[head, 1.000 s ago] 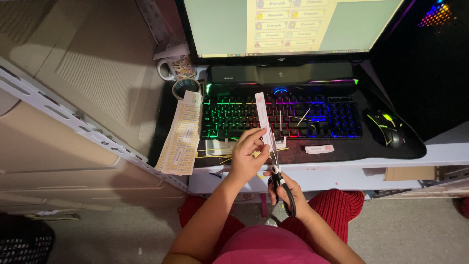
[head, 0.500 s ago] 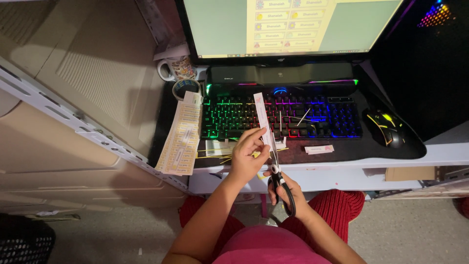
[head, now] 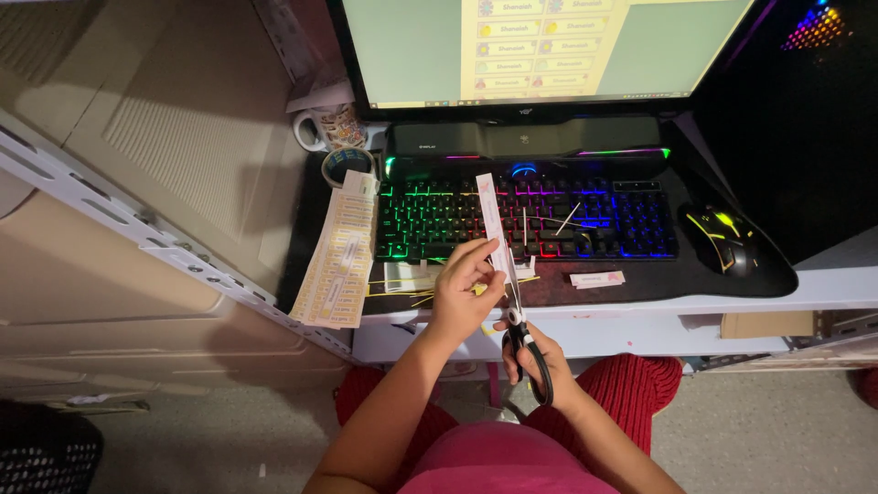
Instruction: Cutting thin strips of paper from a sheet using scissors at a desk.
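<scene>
A narrow white paper strip (head: 491, 220) stands upright over the lit rainbow keyboard (head: 526, 218), at centre; the left hand (head: 462, 295) has its grip clamped on the strip's lower end; at 5 o'clock from it, the right hand (head: 540, 361) has its grip closed through black-handled scissors (head: 521, 320), blades at the strip; a label sheet (head: 338, 252) lies on the desk (head: 640, 316) at 9 o'clock; a mouse (head: 722, 238) sits at 3 o'clock.

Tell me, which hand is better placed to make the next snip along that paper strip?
The right hand, probably: its fingers sit in the handles of the scissors, whose blades meet the paper strip. The left hand only pinches the strip, holding it upright.
</scene>
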